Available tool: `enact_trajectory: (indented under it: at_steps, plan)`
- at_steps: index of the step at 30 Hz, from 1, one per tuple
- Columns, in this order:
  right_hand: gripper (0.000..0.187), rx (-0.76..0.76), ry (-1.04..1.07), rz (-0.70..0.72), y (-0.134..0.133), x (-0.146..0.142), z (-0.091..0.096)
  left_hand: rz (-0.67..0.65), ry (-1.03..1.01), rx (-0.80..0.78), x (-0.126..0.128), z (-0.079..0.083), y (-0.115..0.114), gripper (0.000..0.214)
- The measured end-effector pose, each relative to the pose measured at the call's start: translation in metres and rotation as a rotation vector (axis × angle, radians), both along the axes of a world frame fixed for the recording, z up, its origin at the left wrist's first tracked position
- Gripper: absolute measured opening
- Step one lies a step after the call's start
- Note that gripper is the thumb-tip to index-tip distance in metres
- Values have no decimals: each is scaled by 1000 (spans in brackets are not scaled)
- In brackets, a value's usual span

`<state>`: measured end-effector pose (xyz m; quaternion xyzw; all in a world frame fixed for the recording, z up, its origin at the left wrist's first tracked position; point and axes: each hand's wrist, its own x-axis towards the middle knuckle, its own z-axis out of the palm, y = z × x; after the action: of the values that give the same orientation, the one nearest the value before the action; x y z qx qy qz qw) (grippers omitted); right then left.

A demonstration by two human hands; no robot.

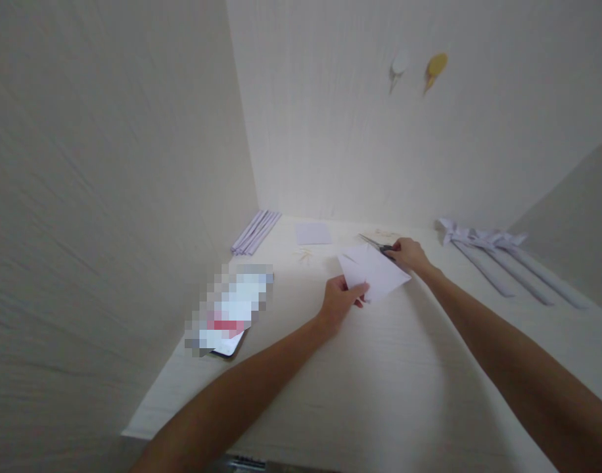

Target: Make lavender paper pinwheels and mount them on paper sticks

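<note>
Between thumb and fingers, my left hand point(339, 302) pinches a sheet of pale lilac paper point(380, 272) by its near left edge. A slit shows near the paper's upper left corner. Just beyond the sheet, my right hand point(410, 253) is closed around the handles of a pair of scissors point(374, 242). Their blades point away to the left, over the table and apart from the paper's middle. Part of the handles is hidden by my fingers.
A phone point(232, 315) with a lit screen lies at the left. Rolled paper sticks point(256, 232) and a flat paper square point(313, 233) lie at the back. Paper pinwheels on sticks point(498, 256) rest at the right. Two hooks, one yellow point(436, 66), are on the wall.
</note>
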<state>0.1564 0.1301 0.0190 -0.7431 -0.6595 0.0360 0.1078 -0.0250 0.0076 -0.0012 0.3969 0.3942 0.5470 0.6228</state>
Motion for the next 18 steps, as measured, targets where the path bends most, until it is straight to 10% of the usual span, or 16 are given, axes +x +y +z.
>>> enact_trajectory:
  at_steps: [18]
  plan:
    - [29, -184, -6, -4, 9, -28, 1, -128, -387, -126, -4, 0, 3, 23]
